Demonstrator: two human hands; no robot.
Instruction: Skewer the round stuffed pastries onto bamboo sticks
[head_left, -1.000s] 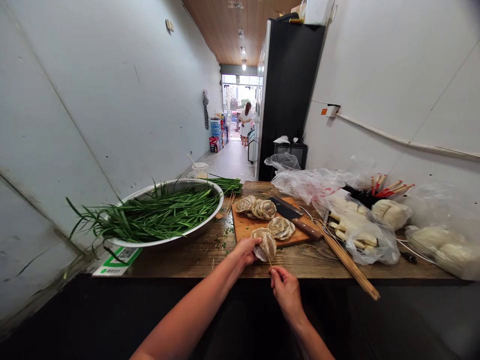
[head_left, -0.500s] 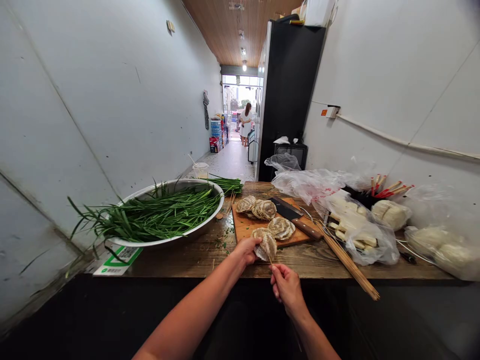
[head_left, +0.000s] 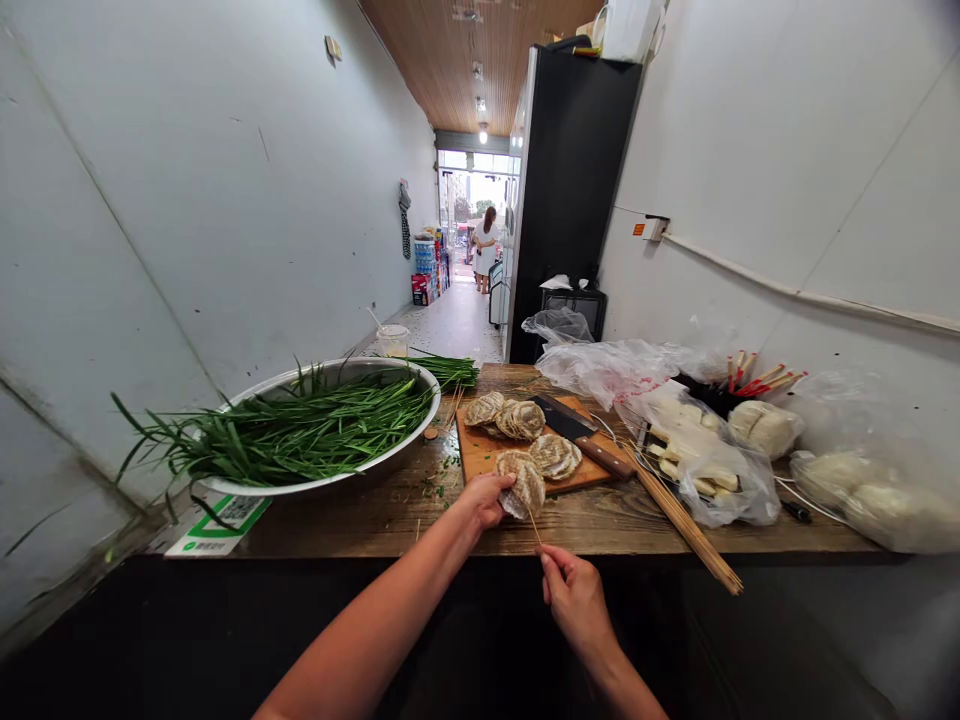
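Note:
My left hand (head_left: 480,500) grips a round, layered beige food piece (head_left: 525,488) at the near edge of the wooden cutting board (head_left: 487,452). A thin bamboo skewer (head_left: 534,527) sticks out of that piece toward me, and my right hand (head_left: 574,598) pinches its near end, just in front of the table edge. Three more such pieces (head_left: 517,420) lie on the board, with a cleaver (head_left: 581,435) beside them.
A big metal basin of green chives (head_left: 300,430) stands at the left. A bundle of bamboo skewers (head_left: 686,520) and plastic bags of white food (head_left: 712,460) lie at the right, near red-tipped chopsticks (head_left: 757,378). A black fridge (head_left: 562,190) stands behind. A person (head_left: 485,245) is far down the corridor.
My right hand has drawn back toward me along the skewer, so more of the stick shows below the food piece. The left hand keeps its hold.

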